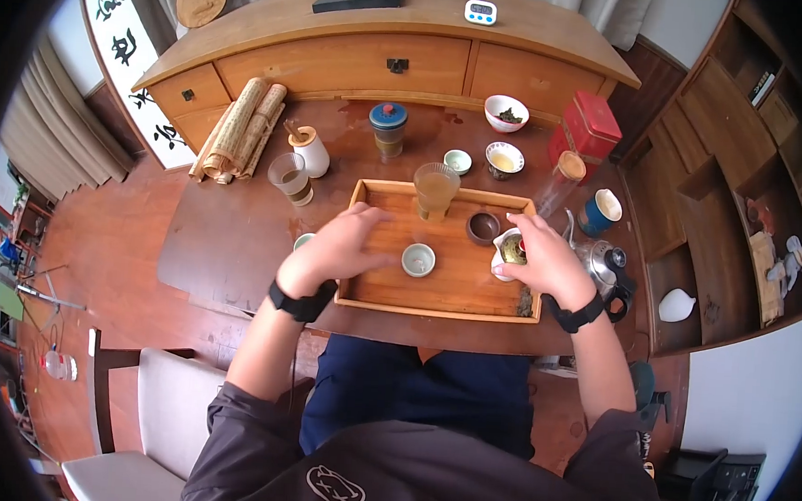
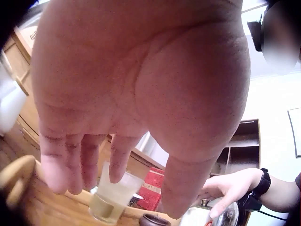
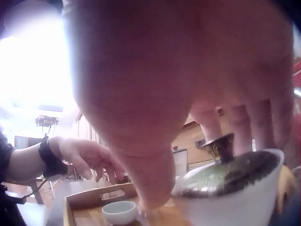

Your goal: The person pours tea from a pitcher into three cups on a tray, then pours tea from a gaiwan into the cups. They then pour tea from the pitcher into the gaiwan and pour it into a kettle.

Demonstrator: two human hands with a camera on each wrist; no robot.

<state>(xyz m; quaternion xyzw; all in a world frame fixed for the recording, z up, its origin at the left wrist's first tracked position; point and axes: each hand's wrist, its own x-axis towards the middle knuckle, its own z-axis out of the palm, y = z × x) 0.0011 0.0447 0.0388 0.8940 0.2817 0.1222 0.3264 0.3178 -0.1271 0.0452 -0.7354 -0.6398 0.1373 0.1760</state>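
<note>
In the head view a wooden tray (image 1: 454,286) holds a small pale cup (image 1: 418,260), a dark brown cup (image 1: 483,228), a glass pitcher of amber liquid (image 1: 436,190) and a lidded white bowl (image 1: 501,261). The left hand (image 1: 332,246) hovers over the tray's left side, fingers extended and holding nothing, as its wrist view (image 2: 127,94) also shows. At the tray's right, the right hand (image 1: 552,264) is spread around the lidded bowl (image 3: 230,202), thumb and fingers on opposite sides; whether they touch the rim cannot be told.
Behind the tray stand a blue-lidded cup (image 1: 388,128), small bowls (image 1: 507,114) and a red tin (image 1: 586,133). A glass (image 1: 291,179), a white jar (image 1: 310,153) and bamboo rolls (image 1: 243,131) lie left and back. On the right are a steel kettle (image 1: 600,263) and blue canister (image 1: 600,212).
</note>
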